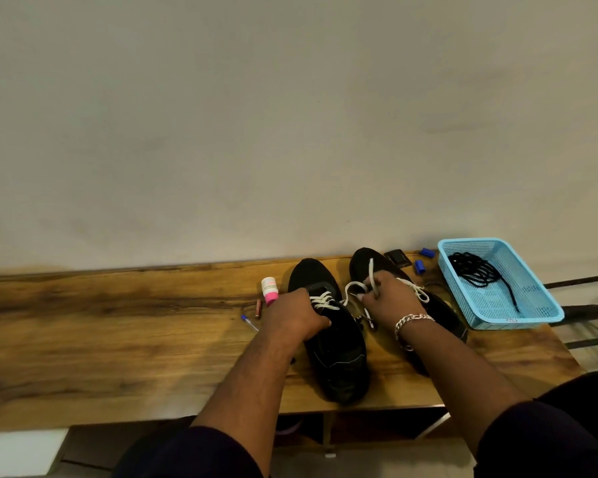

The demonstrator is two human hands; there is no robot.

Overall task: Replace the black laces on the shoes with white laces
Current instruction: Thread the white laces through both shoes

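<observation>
Big wooden table (118, 339) runs along the wall, and everything is crowded at its right end. Blue basket (532, 307) sits at the far right edge, and there's the tangle of black laces (477, 272) lying inside it, so the old laces look to be out of both shoes already.

Two black shoes side by side, toes to the wall. Left shoe (335, 353) is the one in hand: the left hand (292, 315) is curled over its side by the eyelets, gripping the upper to steady it. A few white crossings show on it, white lace (323, 301) zigzagging just past the knuckles, and a loop runs across to the right. Right shoe (366, 263) sits just beside it, mostly hidden behind the right hand (389, 298), which is closed, pinching the lace, one end standing up out of the fist. More white lace (416, 291) trails off that hand's right side over the right shoe; how far that shoe is laced I can't tell.

So, my read: removal done, the left shoe partly relaced, with the upper eyelets and tying left.

Small stuff: white-and-pink bottle (269, 289) left of the shoes, a pen (249, 322) nearer, and two blue caps (420, 266) by the basket.
</observation>
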